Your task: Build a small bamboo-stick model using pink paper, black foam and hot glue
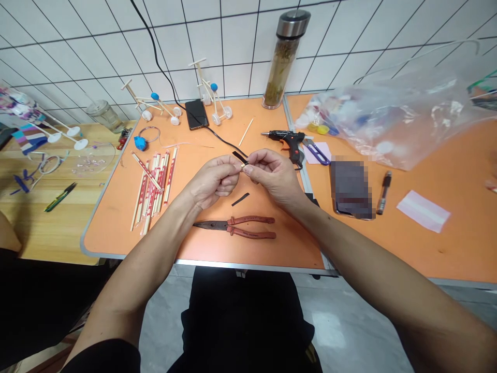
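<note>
Over the middle of the orange table, my left hand (219, 178) and my right hand (274, 173) meet in a pinch. Between their fingertips a small pale piece (244, 166) shows; most of it is hidden, so its kind cannot be told. Right behind the fingertips is a short black strip (239, 156); whether it is held or lies on the table is unclear. A second black strip (240, 199) lies just below the hands. Nearer the front edge rest long-nose pliers (248, 228) with red handles. Several wrapped chopsticks (155, 181) lie left of my left hand.
Behind my right hand are a glue gun (287, 139), a purple cutter (317, 152) and a phone (351, 189). A glass bottle (285, 62) stands by the wall. Two small stick models (153, 101) with white wheels stand at the back. A plastic bag (404, 116) fills the back right.
</note>
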Motion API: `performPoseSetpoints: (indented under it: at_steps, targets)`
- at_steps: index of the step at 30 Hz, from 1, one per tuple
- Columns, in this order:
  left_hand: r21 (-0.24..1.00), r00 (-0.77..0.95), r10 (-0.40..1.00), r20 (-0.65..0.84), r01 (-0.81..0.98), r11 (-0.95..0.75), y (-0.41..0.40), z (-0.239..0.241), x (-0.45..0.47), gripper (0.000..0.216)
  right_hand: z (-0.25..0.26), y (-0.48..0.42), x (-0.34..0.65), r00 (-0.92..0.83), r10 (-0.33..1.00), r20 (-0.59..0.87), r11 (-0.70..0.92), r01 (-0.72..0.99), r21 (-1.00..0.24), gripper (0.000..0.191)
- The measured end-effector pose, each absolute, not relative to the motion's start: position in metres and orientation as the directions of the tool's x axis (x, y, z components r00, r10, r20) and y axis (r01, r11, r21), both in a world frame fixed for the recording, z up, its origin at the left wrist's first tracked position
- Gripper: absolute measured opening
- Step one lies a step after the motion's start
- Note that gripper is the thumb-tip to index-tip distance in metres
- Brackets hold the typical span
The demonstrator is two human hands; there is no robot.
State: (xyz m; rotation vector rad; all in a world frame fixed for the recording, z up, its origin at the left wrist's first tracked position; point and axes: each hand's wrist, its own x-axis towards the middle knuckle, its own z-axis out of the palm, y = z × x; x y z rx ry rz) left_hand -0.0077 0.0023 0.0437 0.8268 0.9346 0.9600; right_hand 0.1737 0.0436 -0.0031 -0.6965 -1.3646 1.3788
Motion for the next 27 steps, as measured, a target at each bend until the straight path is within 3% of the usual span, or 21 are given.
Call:
performPoseSetpoints:
  at_steps: [27]
  targets:
    - [0.931, 0.212, 0.954, -0.212, -0.253, 0.263, -0.0002, 0.045, -0.0059, 0.017, -0.0048, 0.0445, 0.1737, -0.302, 0.922, 0.244, 0.171, -0.247, -0.954, 0.056]
